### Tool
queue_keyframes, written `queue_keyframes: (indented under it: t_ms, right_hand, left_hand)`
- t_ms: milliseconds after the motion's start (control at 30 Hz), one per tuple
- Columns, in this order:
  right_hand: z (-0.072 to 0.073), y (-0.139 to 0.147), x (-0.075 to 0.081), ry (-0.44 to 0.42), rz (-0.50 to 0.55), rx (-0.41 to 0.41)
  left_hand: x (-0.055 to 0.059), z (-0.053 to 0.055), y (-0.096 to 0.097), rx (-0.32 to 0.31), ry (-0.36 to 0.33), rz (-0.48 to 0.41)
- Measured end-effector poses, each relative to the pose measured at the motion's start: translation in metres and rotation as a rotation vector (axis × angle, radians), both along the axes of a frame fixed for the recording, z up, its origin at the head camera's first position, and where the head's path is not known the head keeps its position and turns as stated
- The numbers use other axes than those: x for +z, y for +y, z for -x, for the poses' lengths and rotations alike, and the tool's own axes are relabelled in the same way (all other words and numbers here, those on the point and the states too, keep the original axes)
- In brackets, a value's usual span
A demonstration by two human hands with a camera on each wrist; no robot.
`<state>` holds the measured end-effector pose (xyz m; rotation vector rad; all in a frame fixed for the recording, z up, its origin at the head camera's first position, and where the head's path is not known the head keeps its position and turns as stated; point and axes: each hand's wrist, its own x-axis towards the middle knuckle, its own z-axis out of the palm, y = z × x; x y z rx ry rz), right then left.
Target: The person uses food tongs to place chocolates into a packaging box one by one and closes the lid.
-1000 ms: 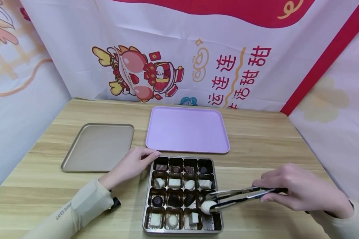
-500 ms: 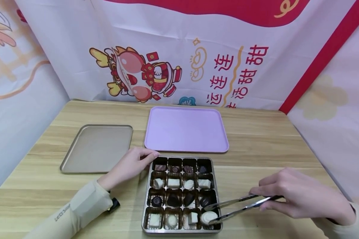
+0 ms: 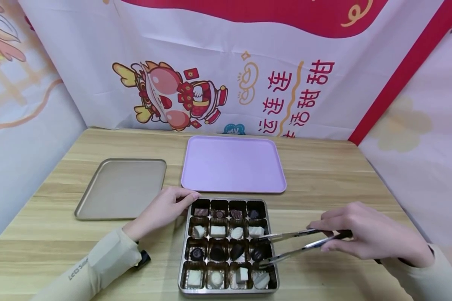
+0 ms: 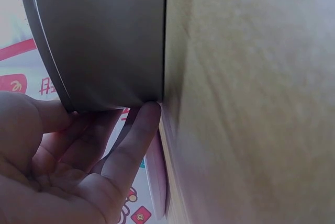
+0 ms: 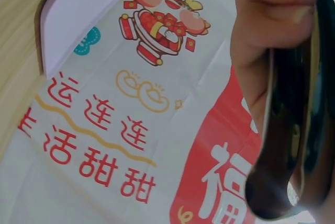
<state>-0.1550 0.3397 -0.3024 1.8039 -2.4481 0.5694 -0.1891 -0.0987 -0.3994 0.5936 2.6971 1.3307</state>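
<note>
A square metal box of chocolates [image 3: 228,290] stands on the table, its gold insert divided into compartments of dark and white pieces. My left hand [image 3: 165,211] holds its far left corner; the left wrist view shows the thumb at the rim and fingers [image 4: 131,153] against the wall. My right hand [image 3: 369,234] grips metal tongs [image 3: 297,249], whose spread tips lie over the box's right side with nothing between them. A white chocolate [image 3: 261,280] rests tilted in the near right compartment. In the right wrist view the tongs' rear end [image 5: 282,166] shows beside the fingers.
A purple tray [image 3: 233,165] lies behind the box. To the left is a bronze-coloured tray [image 3: 122,188], partly behind the left hand. A printed cloth [image 3: 218,42] hangs along the wooden table's [image 3: 324,167] back edge.
The tongs have let go of the white chocolate, which now sits in the near right compartment. Their tips have spread and moved back from it. The left hand stays at the box's corner.
</note>
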Motion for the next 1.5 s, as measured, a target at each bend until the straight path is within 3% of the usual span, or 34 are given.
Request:
queue_keyframes:
  t_ms: [300,433,567,700,1000,1233,1500]
  right_hand:
    - [0.021,-0.001,-0.007,0.018,0.037,-0.159]
    - [0.036,-0.001,-0.016,0.076,0.072,-0.319]
    - [0.055,0.001,-0.027,0.080,0.063,-0.501]
    - [0.079,0.004,-0.041,0.070,0.052,-0.600]
    - [0.123,0.003,-0.078,0.057,0.016,-0.622]
    - [0.135,0.006,-0.089,-0.004,-0.035,-0.665]
    - [0.144,0.010,-0.093,-0.009,-0.083,-0.687]
  left_hand:
    - [0.000,-0.001,-0.001,0.004,-0.011,-0.002]
    - [-0.001,-0.001,-0.001,0.007,-0.005,0.001]
    - [-0.002,-0.001,-0.001,0.007,-0.007,0.001]
    - [-0.001,-0.001,0.000,0.009,-0.013,0.000]
    - [-0.002,-0.001,-0.001,0.010,-0.025,0.000]
    - [-0.001,-0.003,0.000,0.014,-0.022,-0.008]
    - [-0.003,-0.002,-0.001,0.012,-0.005,-0.001]
